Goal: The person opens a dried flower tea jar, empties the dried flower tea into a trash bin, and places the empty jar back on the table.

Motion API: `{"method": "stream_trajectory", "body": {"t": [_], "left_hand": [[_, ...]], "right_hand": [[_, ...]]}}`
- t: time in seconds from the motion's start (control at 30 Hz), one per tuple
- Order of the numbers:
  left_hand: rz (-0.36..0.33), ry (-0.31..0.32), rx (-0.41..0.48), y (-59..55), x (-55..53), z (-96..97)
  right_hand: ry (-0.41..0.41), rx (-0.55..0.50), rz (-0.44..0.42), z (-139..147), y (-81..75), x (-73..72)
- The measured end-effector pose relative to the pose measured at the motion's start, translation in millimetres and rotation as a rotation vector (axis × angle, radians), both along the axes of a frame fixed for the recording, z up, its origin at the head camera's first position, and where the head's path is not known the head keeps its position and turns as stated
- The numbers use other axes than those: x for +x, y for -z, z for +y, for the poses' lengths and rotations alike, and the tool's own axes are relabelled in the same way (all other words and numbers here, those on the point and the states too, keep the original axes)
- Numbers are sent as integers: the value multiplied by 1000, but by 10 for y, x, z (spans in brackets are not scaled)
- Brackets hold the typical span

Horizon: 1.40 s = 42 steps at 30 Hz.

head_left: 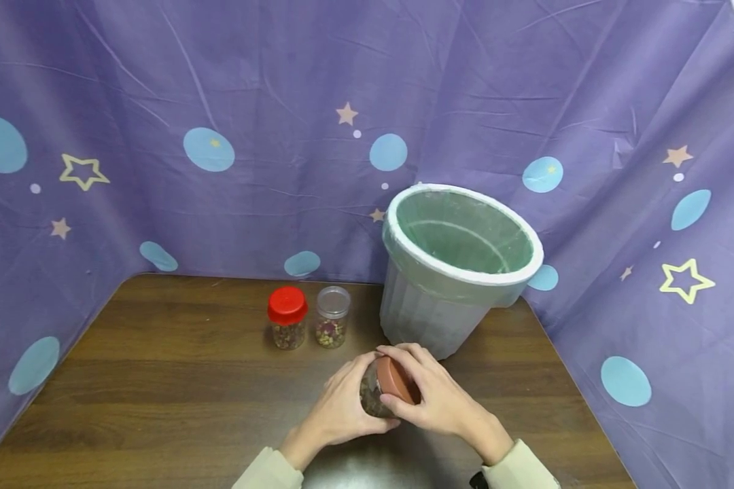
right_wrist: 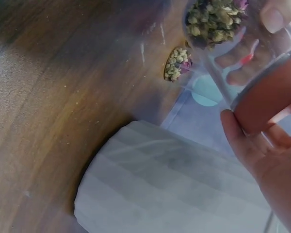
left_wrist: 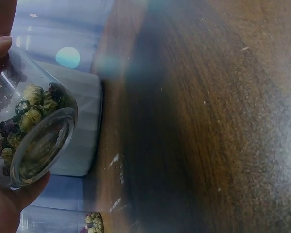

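Observation:
Both hands meet on one clear jar [head_left: 372, 392] of dried flower buds, held tilted above the wooden table. My left hand [head_left: 344, 402] grips the jar's body; in the left wrist view its thick glass-like base and the dark and yellowish buds [left_wrist: 31, 109] face the camera. My right hand [head_left: 437, 394] grips the brown-orange lid [head_left: 397, 380] from the other end, fingers on one side and thumb on the other. In the right wrist view the lid [right_wrist: 271, 94] sits at the jar's mouth, with fingers around its edge.
Behind the hands stand a red-lidded jar [head_left: 287, 309] and a clear-lidded jar [head_left: 332, 319], both part filled with dried buds. To their right is a large pale bin [head_left: 428, 312] with a greenish liner. A purple curtain [head_left: 269, 136] borders the wooden table [head_left: 177, 380].

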<state>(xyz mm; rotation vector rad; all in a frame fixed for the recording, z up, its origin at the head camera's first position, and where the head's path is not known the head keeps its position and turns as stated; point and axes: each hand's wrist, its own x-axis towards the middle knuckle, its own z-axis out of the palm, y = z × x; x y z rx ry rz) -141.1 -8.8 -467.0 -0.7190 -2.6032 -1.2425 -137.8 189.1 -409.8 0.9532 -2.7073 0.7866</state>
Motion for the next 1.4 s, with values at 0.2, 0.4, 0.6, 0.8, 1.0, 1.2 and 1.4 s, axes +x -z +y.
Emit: {"method": "stream_trajectory", "body": {"t": [0.2, 0.4, 0.6, 0.8, 1.0, 1.2, 1.4], "left_hand": [[-7, -7, 2, 3, 1, -4], [10, -36, 8, -18, -2, 8], [76, -70, -12, -30, -6, 24], [155, -99, -32, -37, -11, 27], [184, -105, -51, -46, -2, 36], [192, -98, -88, -38, 12, 42], [176, -99, -113, -17, 27, 32]], "right_hand": [[-24, 13, 4, 8, -23, 2], [88, -19, -51, -10, -86, 18], [250, 3, -105, -22, -111, 4], [377, 36, -125, -49, -134, -31], [452, 54, -197, -102, -173, -42], [441, 90, -251, -148, -174, -39], [337, 109, -255, -151, -176, -12]]}}
